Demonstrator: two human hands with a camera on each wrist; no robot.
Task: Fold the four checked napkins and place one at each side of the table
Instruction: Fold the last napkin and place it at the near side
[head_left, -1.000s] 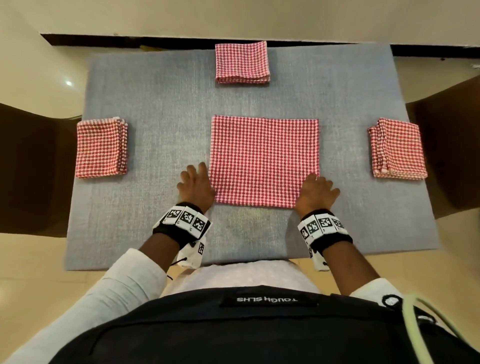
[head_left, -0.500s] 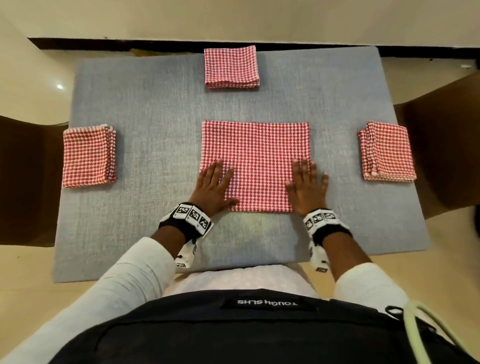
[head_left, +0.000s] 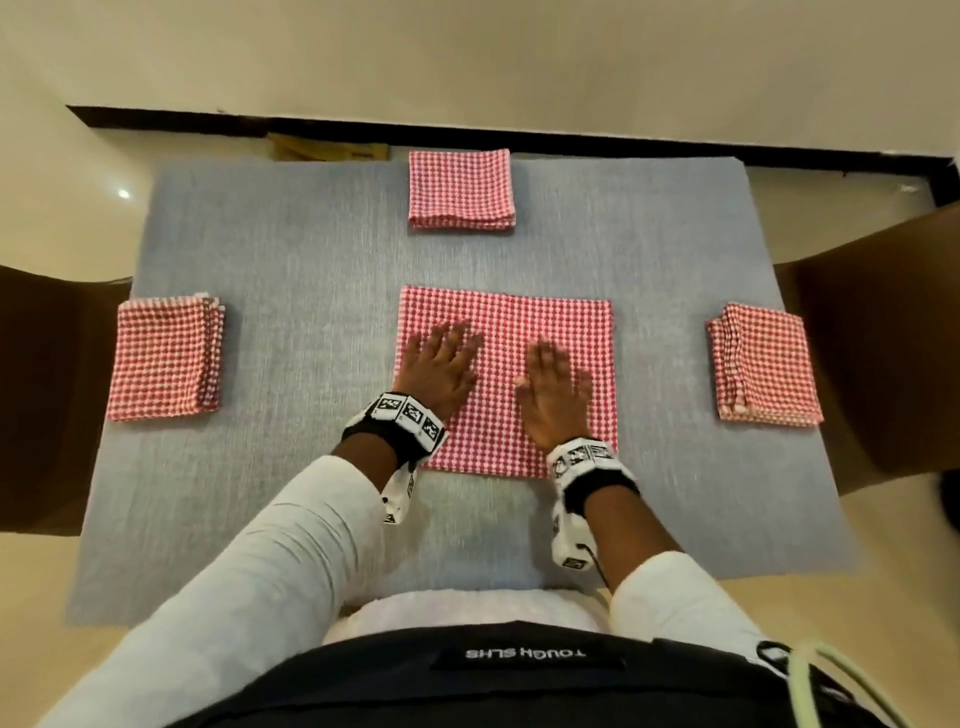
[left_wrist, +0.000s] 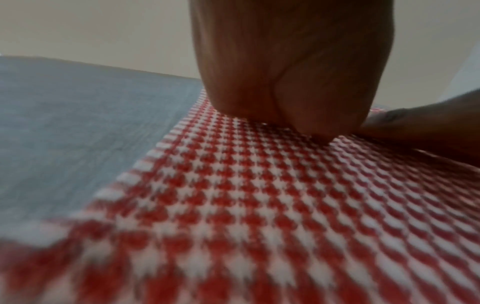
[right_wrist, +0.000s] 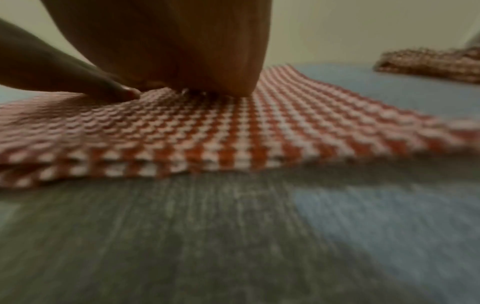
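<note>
Both hands have slid up onto the middle napkin (head_left: 506, 379). The left hand (head_left: 439, 371) and right hand (head_left: 553, 397) lie flat, pressing it smooth. It needs more folding, then goes to the near side.

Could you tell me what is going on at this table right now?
A person is folding checked napkins on a grey table. Three folded ones already lie at the far, left and right sides. The fourth napkin, larger and only partly folded, lies in the middle, and the left hand and right hand press flat on it.
</note>
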